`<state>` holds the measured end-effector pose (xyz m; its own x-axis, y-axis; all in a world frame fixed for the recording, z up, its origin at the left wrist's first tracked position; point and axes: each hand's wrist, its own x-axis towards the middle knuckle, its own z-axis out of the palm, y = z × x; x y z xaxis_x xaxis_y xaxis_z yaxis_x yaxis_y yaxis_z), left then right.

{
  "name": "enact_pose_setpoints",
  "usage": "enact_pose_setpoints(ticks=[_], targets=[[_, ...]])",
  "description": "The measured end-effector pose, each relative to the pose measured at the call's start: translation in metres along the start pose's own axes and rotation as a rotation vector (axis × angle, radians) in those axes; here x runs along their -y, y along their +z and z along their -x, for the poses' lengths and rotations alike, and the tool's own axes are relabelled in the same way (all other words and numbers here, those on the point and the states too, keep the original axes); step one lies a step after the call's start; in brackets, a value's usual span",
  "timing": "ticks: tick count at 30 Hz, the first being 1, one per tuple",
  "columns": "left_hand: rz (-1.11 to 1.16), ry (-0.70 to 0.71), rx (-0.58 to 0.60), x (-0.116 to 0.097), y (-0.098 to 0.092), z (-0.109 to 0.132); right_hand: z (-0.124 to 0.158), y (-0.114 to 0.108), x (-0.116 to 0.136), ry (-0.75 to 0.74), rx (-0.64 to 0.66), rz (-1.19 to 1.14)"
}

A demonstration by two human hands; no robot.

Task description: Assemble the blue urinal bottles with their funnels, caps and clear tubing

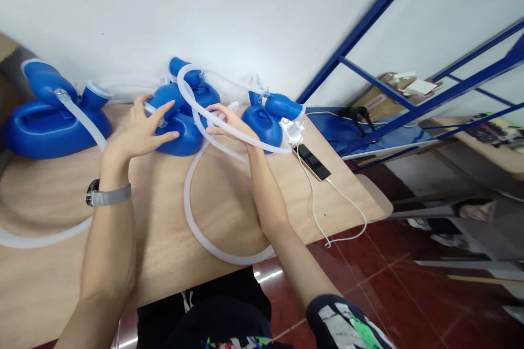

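Note:
My left hand (141, 131) rests with spread fingers on the middle blue plastic container (182, 120), touching the clear tube fitting at its side. My right hand (227, 122) reaches to the same container; a loop of translucent white hose (221, 131) runs across its fingers, which are stretched out and only slightly curled. The hose curves down over the wooden table (164, 212) in a wide loop (204, 240). A grey watch (107, 195) is on my left wrist.
A larger blue container (45, 120) with its own hose stands at the far left, a smaller one (268, 117) at the right. A phone (313, 162) on a white charging cable lies near the table's right edge. Blue metal shelving (409, 98) stands beyond.

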<state>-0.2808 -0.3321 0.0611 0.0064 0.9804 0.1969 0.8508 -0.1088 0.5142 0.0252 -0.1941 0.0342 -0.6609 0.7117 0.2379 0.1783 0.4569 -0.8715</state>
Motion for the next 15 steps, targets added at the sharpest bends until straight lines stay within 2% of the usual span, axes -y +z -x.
enact_pose_setpoints(ticks=[5,10,13,15], targets=[[0.03,-0.115,0.075,0.001,-0.018,0.009,0.017,-0.017,0.016,0.075,-0.089,0.104],[-0.043,-0.137,0.089,-0.01,-0.052,0.03,0.05,-0.068,0.013,0.15,-0.198,0.153],[-0.145,-0.348,0.047,-0.012,-0.07,0.042,0.075,-0.1,0.011,0.177,-0.279,0.318],[-0.2,-0.502,0.0,-0.011,-0.077,0.046,0.087,-0.113,0.01,0.19,-0.341,0.365]])
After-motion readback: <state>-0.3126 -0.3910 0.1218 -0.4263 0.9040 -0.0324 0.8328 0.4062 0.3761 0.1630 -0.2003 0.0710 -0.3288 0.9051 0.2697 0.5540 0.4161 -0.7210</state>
